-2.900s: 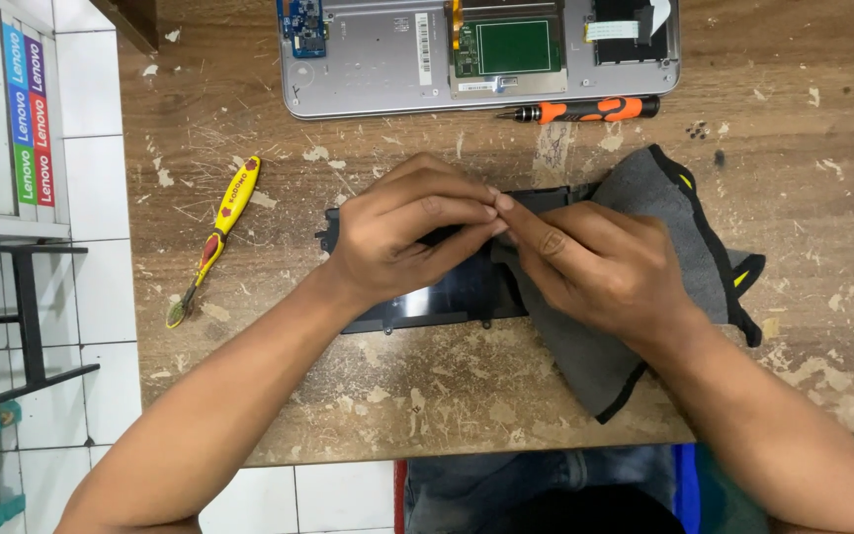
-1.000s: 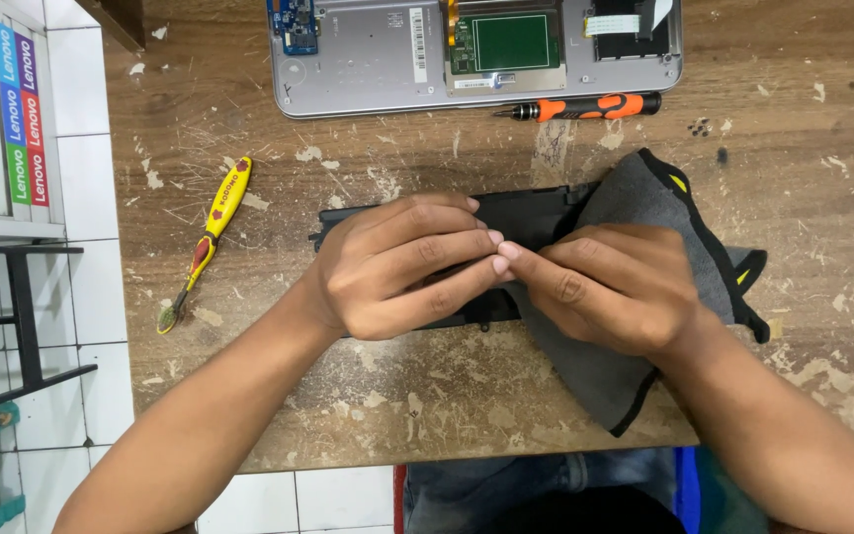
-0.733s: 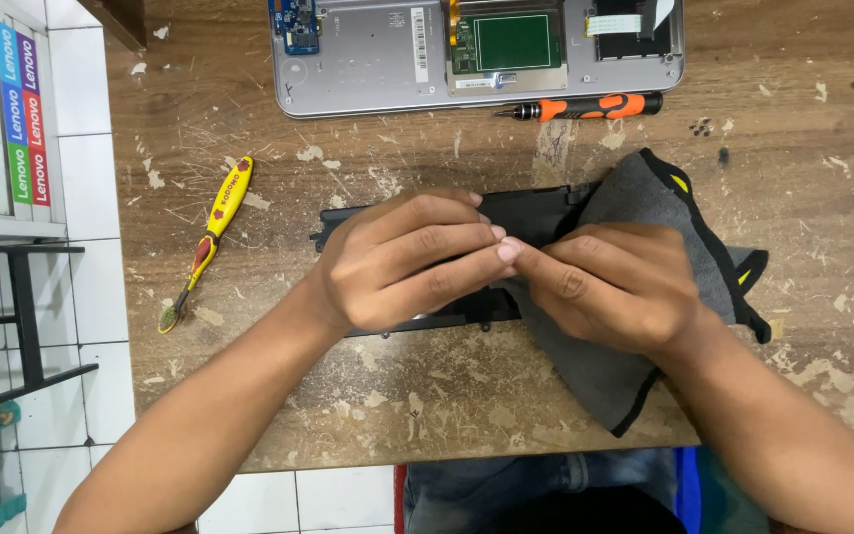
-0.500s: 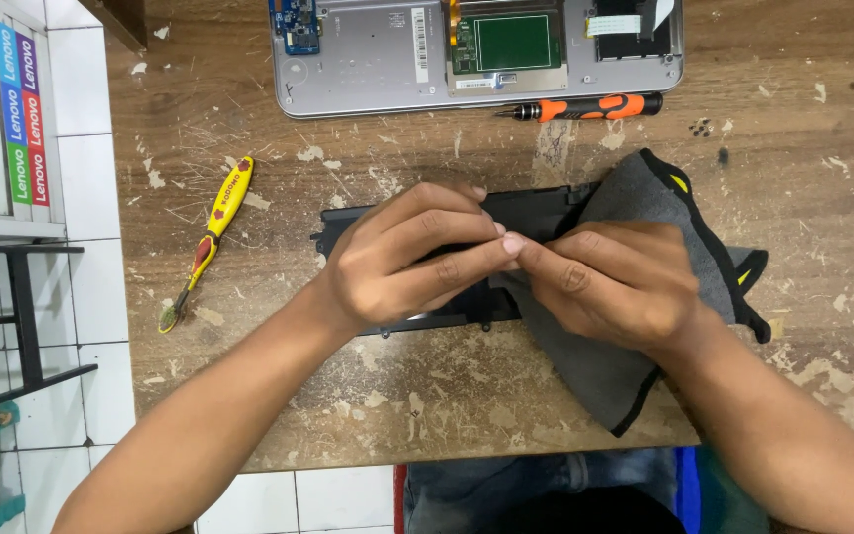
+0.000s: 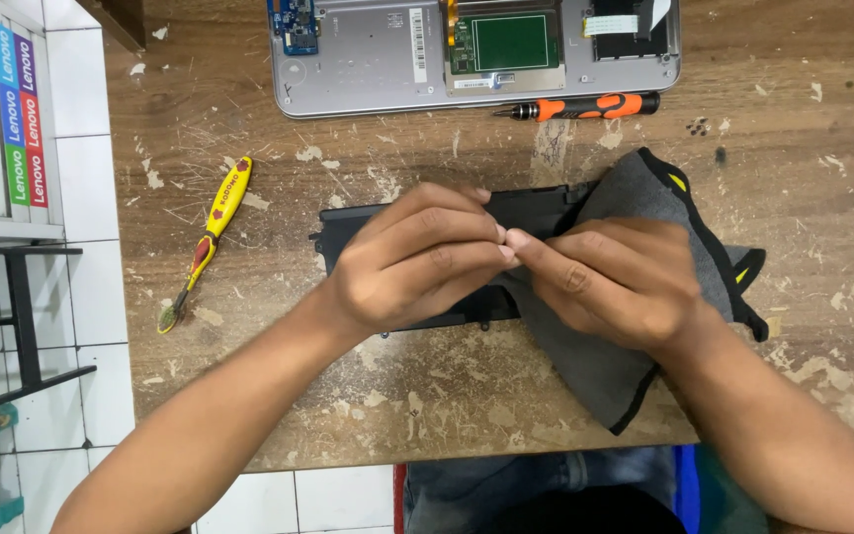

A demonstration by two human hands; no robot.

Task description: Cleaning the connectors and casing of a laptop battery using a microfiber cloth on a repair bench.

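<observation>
At the centre of the frame we see the left hand [image 5: 417,259] and the right hand [image 5: 613,279] meeting fingertip to fingertip over a flat black battery pack [image 5: 536,210], which lies on the worn wooden bench [image 5: 822,178]. Both hands have their fingers pressed together at one small spot on the pack; whatever they pinch there is too small for us to tell. A grey cloth [image 5: 635,198] with black trim lies under the right hand, overlapping the pack's right end. At upper centre we note an opened silver laptop base [image 5: 368,59], with an orange-and-black screwdriver [image 5: 585,105] just below it. A yellow toothbrush [image 5: 208,237] lies at left
</observation>
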